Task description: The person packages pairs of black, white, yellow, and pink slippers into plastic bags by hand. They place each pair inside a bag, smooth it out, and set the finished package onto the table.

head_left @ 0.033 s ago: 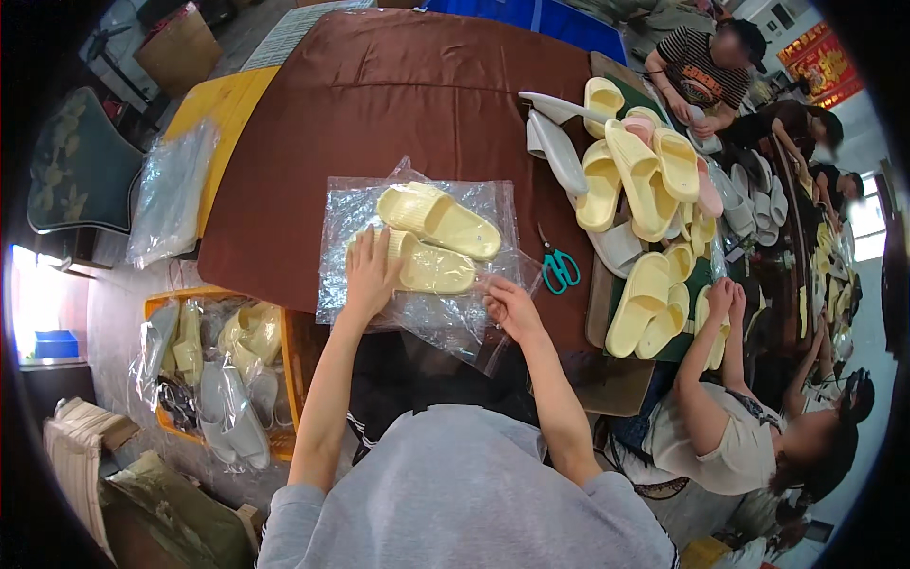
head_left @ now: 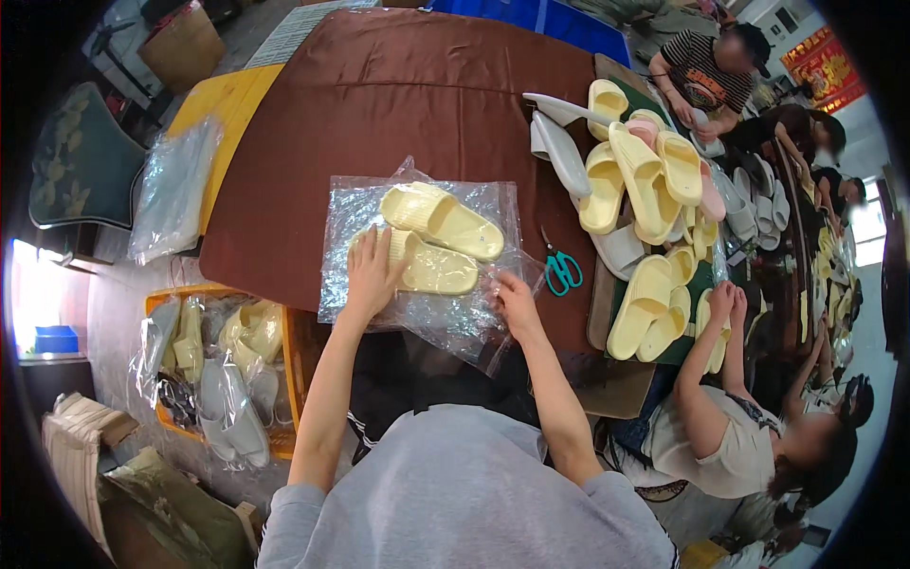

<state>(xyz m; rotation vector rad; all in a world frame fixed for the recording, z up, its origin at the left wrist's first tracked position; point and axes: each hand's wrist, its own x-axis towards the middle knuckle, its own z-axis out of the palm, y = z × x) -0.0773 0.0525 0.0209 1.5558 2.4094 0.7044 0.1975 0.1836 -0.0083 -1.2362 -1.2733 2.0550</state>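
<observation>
A pair of pale yellow slippers lies on clear plastic bags on the brown tabletop, toes pointing left. My left hand (head_left: 377, 272) rests flat over the strap of the nearer slipper (head_left: 440, 270), its fingers stretched out. Behind it lies the farther slipper (head_left: 468, 234), apart from either hand. At the right edge of the plastic bag (head_left: 351, 211), my right hand (head_left: 513, 302) is closed in a pinch on the film. Whether the slippers are inside a bag or on top of one is hard to make out. Teal-handled scissors (head_left: 562, 273) lie to the right of that hand.
Yellow, grey and pink slippers (head_left: 637, 175) are heaped at the right of the brown cloth (head_left: 284, 204). An orange crate (head_left: 296, 375) of bagged slippers stands at lower left. Plastic bags (head_left: 172, 190) lie on a yellow surface. Co-workers sit along the right, one (head_left: 711, 446) close by.
The view has shifted very slightly. My right fingers have moved a little at the bag's edge; my left hand stays on the slipper.
</observation>
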